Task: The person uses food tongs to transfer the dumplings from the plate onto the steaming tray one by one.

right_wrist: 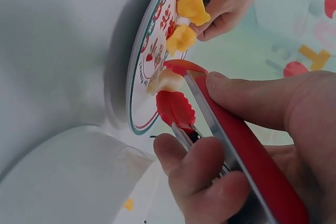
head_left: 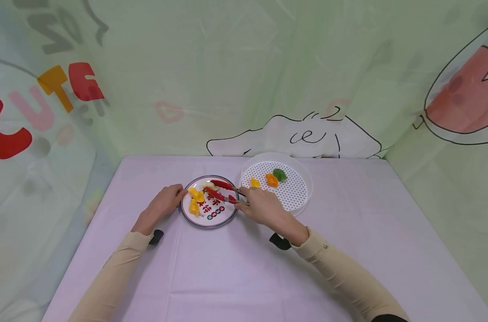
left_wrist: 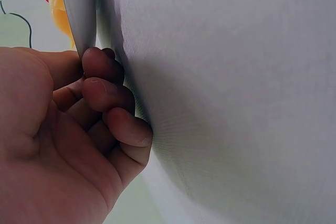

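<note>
My left hand [head_left: 163, 202] pinches the left rim of a round patterned plate [head_left: 212, 226] between thumb and fingers, as the left wrist view shows. In my right hand [head_left: 265, 206] I grip metal tongs [right_wrist: 252, 161] with red handles and red scalloped tips. Those tips straddle a whitish dumpling-shaped piece [right_wrist: 168, 81] on the plate; whether they squeeze it I cannot tell. Beside it on the plate lie a yellow dumpling-shaped piece [head_left: 196, 195] and another yellow piece [head_left: 194, 207].
A round white tray with a perforated base [head_left: 288, 197] stands right of the plate, partly behind my right hand. On it lie a yellow piece [head_left: 254, 182], an orange piece [head_left: 271, 180] and a green piece [head_left: 279, 174]. A pale cloth covers the table [head_left: 228, 277]; printed curtains [head_left: 244, 67] enclose it.
</note>
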`<state>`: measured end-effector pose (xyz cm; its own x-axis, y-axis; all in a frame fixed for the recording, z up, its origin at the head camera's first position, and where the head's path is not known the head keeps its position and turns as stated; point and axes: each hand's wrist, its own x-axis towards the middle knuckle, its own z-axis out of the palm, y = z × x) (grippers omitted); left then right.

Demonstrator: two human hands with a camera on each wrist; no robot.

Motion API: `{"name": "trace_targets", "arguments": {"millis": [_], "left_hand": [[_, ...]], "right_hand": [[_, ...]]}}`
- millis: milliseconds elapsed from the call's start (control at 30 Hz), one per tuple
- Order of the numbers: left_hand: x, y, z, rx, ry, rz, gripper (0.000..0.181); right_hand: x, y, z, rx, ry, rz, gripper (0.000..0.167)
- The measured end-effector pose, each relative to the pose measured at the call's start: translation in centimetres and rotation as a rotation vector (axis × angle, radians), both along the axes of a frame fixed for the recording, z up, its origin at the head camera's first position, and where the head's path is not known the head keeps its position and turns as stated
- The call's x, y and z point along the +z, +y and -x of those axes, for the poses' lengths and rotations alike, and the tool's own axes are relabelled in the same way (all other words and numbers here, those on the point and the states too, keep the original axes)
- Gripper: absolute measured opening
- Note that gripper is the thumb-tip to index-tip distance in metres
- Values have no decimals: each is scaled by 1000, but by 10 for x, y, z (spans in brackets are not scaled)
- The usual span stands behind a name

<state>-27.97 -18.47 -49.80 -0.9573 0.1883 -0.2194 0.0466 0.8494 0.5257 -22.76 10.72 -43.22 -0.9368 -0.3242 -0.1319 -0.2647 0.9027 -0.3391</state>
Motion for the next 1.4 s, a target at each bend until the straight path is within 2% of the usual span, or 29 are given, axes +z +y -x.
{"name": "trace_targets", "arguments": {"millis": [267, 600, 933, 1400], "left_hand": [[0, 0, 1, -1, -5, 6, 28], [0, 0, 1, -2, 4, 14, 27], [-1, 0, 0, 7, -3, 19, 28], [0, 1, 0, 13, -20, 12, 29]], "right_hand": [[0, 4, -1, -3, 23, 15, 50], [10, 16, -7, -30, 35, 34, 55], [20, 35, -14, -32, 90, 69, 54], [26, 72, -12, -103, 157, 101, 60]]}}
